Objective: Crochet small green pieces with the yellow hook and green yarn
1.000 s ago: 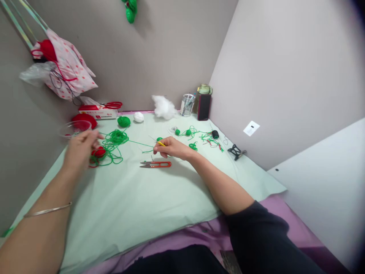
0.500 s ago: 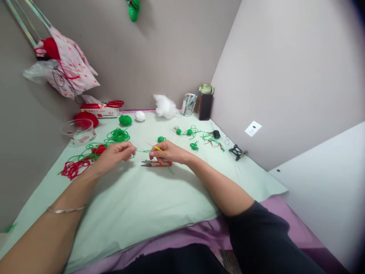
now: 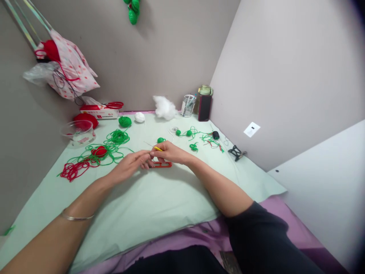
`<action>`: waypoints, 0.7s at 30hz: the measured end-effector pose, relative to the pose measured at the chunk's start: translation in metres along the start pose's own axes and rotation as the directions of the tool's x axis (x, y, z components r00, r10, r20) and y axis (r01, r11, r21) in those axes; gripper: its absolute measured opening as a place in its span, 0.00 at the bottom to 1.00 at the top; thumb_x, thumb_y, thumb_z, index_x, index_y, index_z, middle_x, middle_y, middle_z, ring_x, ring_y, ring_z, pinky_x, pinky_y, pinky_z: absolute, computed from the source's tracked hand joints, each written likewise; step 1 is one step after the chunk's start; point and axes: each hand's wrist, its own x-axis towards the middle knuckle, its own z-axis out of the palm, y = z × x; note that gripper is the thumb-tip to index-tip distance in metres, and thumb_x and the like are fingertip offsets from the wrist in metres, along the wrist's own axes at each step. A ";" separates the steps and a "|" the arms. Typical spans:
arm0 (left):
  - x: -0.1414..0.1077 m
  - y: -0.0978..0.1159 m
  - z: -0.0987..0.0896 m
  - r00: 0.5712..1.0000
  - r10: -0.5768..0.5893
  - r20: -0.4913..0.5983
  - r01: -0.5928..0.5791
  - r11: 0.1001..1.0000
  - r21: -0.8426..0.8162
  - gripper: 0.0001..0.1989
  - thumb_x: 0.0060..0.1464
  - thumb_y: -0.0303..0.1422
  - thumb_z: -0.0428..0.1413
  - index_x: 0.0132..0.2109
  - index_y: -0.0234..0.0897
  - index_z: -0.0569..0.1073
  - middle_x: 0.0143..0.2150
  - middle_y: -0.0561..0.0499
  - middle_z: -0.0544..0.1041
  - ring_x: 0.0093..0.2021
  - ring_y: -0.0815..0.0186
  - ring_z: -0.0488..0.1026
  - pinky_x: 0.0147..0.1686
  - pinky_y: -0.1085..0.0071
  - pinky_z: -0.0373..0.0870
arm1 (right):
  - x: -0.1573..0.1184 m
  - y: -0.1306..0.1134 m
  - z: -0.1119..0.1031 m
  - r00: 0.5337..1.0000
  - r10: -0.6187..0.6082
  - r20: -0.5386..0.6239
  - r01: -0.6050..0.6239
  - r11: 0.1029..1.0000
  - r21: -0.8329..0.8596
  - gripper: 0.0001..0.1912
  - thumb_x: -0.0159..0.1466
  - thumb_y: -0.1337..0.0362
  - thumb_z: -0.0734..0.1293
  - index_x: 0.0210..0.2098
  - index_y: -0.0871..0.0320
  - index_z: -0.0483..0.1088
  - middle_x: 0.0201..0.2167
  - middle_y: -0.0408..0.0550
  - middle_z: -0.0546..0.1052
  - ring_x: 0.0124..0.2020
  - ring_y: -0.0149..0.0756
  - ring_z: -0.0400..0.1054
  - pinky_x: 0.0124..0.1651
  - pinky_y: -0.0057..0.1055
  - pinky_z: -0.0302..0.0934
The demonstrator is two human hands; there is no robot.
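Note:
Over the middle of the table my two hands meet at the fingertips. My right hand (image 3: 169, 152) is closed round a yellow-handled crochet hook (image 3: 158, 148), its thin metal shaft pointing up and left. Fingers bent together, my left hand (image 3: 133, 163) pinches at the right fingertips; a strand of green yarn (image 3: 129, 149) runs to it from the left. What lies between the fingertips is mostly hidden. Beneath the hands lie orange-handled thread snips (image 3: 165, 164), their blades covered by my left hand. A small green ball (image 3: 161, 140) sits just behind my right hand.
Loose green yarn (image 3: 118, 137) and red yarn (image 3: 74, 169) spread on the left, near a clear plastic tub (image 3: 78, 137). White stuffing (image 3: 164, 107), a cup (image 3: 188, 105) and a dark phone-like slab (image 3: 205, 108) stand at the back. Black thread (image 3: 216, 135) and a black stand (image 3: 236, 153) lie right.
My left hand has moved right, from beside the loose yarn to my right hand's fingertips, and now covers the snips' blades. My right hand stays nearly in place with the hook.

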 end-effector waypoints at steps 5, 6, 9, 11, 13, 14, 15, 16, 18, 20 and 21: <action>0.000 0.001 0.000 0.999 -0.013 0.045 0.013 1.000 0.002 0.23 0.63 0.52 0.52 0.32 0.39 0.80 0.22 0.55 0.69 0.25 0.64 0.64 0.30 0.69 0.60 | -0.019 0.004 -0.055 0.967 0.139 -0.215 -0.192 0.948 -0.252 0.18 0.72 0.52 0.63 0.38 0.60 0.77 0.22 0.40 0.72 0.27 0.31 0.65 0.35 0.29 0.58; 0.001 0.000 -0.003 0.999 -0.021 0.026 0.021 1.000 -0.001 0.23 0.63 0.52 0.52 0.33 0.39 0.80 0.22 0.55 0.68 0.25 0.64 0.63 0.29 0.69 0.59 | -0.024 0.010 -0.069 0.945 0.180 -0.271 -0.263 0.914 -0.308 0.16 0.72 0.54 0.65 0.36 0.59 0.76 0.23 0.41 0.73 0.28 0.32 0.67 0.36 0.30 0.59; 0.001 -0.003 -0.008 0.999 -0.035 -0.011 0.035 0.999 -0.012 0.23 0.63 0.52 0.52 0.34 0.39 0.79 0.22 0.56 0.68 0.25 0.65 0.62 0.29 0.69 0.59 | -0.039 0.033 -0.103 0.882 0.328 -0.338 -0.456 0.773 -0.441 0.10 0.67 0.58 0.74 0.36 0.60 0.77 0.33 0.48 0.80 0.38 0.37 0.74 0.45 0.34 0.67; 0.001 -0.003 -0.009 0.999 -0.039 -0.015 0.039 0.999 -0.018 0.23 0.62 0.53 0.52 0.33 0.40 0.79 0.22 0.56 0.69 0.25 0.65 0.63 0.29 0.69 0.59 | -0.046 0.048 -0.117 0.844 0.419 -0.335 -0.536 0.688 -0.490 0.14 0.70 0.56 0.72 0.50 0.59 0.76 0.49 0.51 0.80 0.47 0.41 0.76 0.52 0.42 0.73; 0.002 -0.004 -0.008 0.999 -0.040 -0.013 0.039 0.999 -0.021 0.23 0.62 0.53 0.53 0.33 0.40 0.79 0.22 0.56 0.69 0.25 0.65 0.63 0.29 0.69 0.58 | -0.051 0.058 -0.124 0.816 0.480 -0.321 -0.576 0.637 -0.512 0.19 0.72 0.56 0.70 0.58 0.57 0.73 0.58 0.53 0.77 0.53 0.43 0.76 0.55 0.47 0.75; 0.002 -0.005 -0.007 0.999 -0.039 -0.012 0.039 0.999 -0.021 0.23 0.62 0.53 0.53 0.33 0.40 0.79 0.22 0.55 0.69 0.25 0.65 0.63 0.29 0.69 0.58 | -0.052 0.061 -0.125 0.809 0.497 -0.312 -0.584 0.626 -0.517 0.19 0.73 0.56 0.69 0.60 0.57 0.72 0.59 0.54 0.76 0.54 0.44 0.76 0.56 0.48 0.75; 0.002 -0.006 -0.006 0.999 -0.038 -0.010 0.038 0.999 -0.023 0.23 0.61 0.53 0.53 0.32 0.40 0.79 0.22 0.55 0.69 0.25 0.65 0.64 0.29 0.69 0.59 | -0.053 0.062 -0.125 0.808 0.505 -0.304 -0.585 0.624 -0.518 0.19 0.73 0.56 0.69 0.60 0.57 0.72 0.59 0.54 0.76 0.54 0.44 0.76 0.56 0.48 0.75; 0.002 -0.007 -0.005 0.999 -0.037 -0.009 0.037 0.999 -0.024 0.23 0.62 0.53 0.53 0.32 0.40 0.79 0.22 0.55 0.69 0.25 0.65 0.64 0.29 0.69 0.59 | -0.053 0.062 -0.124 0.813 0.502 -0.296 -0.578 0.632 -0.516 0.19 0.72 0.56 0.70 0.58 0.57 0.73 0.58 0.54 0.77 0.53 0.44 0.76 0.55 0.47 0.75; 0.003 -0.009 -0.004 0.999 -0.034 -0.007 0.034 0.999 -0.029 0.23 0.62 0.53 0.53 0.33 0.39 0.80 0.22 0.55 0.69 0.25 0.65 0.64 0.30 0.69 0.59 | -0.051 0.058 -0.121 0.837 0.465 -0.290 -0.546 0.670 -0.502 0.16 0.72 0.56 0.70 0.53 0.59 0.76 0.52 0.53 0.80 0.48 0.41 0.77 0.52 0.41 0.75; 0.004 -0.010 -0.004 1.000 -0.031 -0.005 0.031 0.999 -0.034 0.23 0.62 0.53 0.53 0.33 0.39 0.79 0.22 0.55 0.70 0.26 0.64 0.65 0.31 0.69 0.60 | -0.046 0.053 -0.117 0.866 0.390 -0.312 -0.498 0.723 -0.478 0.15 0.72 0.55 0.69 0.50 0.59 0.78 0.45 0.51 0.83 0.43 0.37 0.77 0.49 0.34 0.72; 0.004 -0.011 -0.004 1.000 -0.029 -0.004 0.029 0.999 -0.036 0.23 0.62 0.53 0.53 0.33 0.39 0.79 0.23 0.55 0.70 0.26 0.64 0.65 0.31 0.68 0.61 | -0.043 0.052 -0.115 0.875 0.346 -0.338 -0.475 0.747 -0.466 0.17 0.72 0.54 0.67 0.51 0.59 0.78 0.43 0.50 0.83 0.42 0.36 0.76 0.48 0.31 0.70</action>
